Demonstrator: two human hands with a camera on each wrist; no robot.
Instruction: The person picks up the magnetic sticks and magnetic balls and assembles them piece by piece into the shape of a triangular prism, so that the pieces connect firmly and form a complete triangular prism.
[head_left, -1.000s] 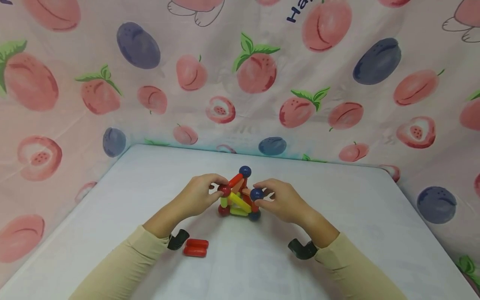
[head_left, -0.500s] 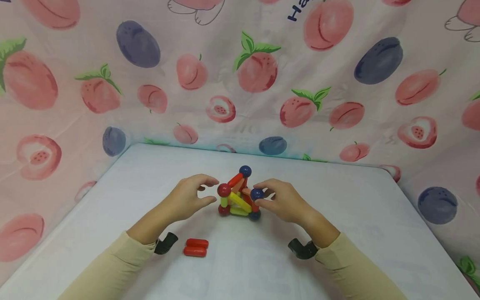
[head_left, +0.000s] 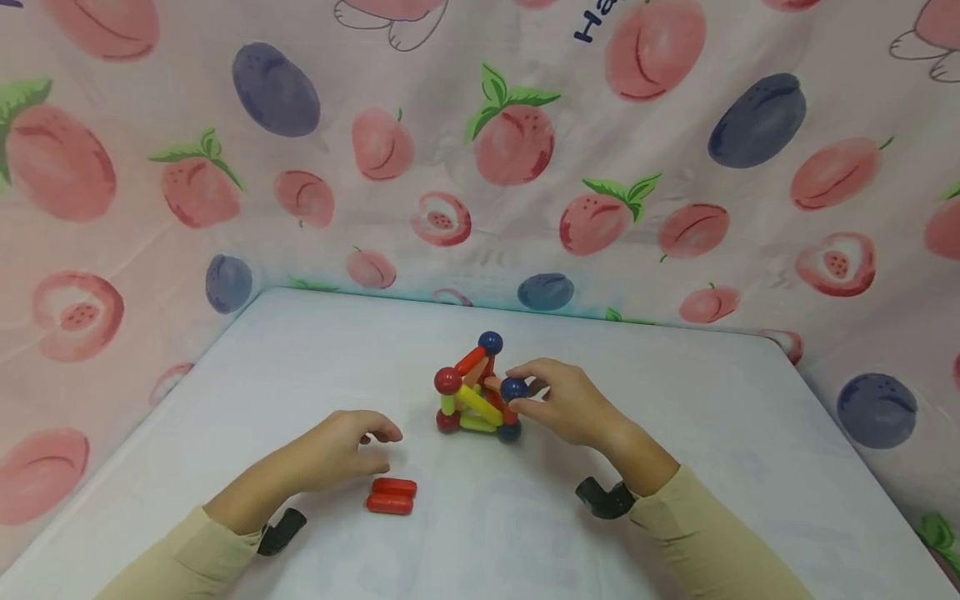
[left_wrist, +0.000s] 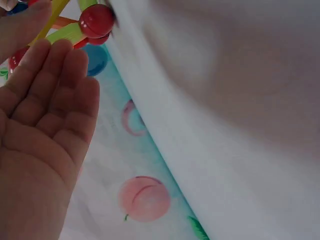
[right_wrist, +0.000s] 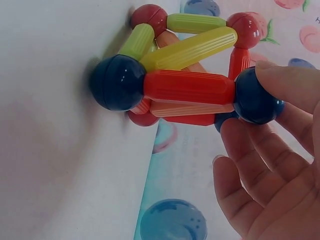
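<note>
A toy frame of coloured rods and balls (head_left: 480, 405) stands near the middle of the table. My right hand (head_left: 566, 402) pinches its upper right blue ball (right_wrist: 257, 95) between thumb and fingers. From that ball a red rod (right_wrist: 190, 86) runs to another blue ball (right_wrist: 117, 82) at table level. A yellow rod (right_wrist: 190, 49) slants across one side. My left hand (head_left: 337, 450) is off the frame, fingers loosely bent and holding nothing, just above two loose red rods (head_left: 391, 496). In the left wrist view its palm shows with fingers extended.
The white table (head_left: 480, 542) meets a fruit-print cloth (head_left: 450, 167) along its back edge. Black wrist-camera mounts (head_left: 604, 498) jut out under both wrists, the left one near the table surface.
My left hand has let go of the upper red ball and moved left and toward me, near the loose red rods. The right hand and the frame have stayed put.
</note>
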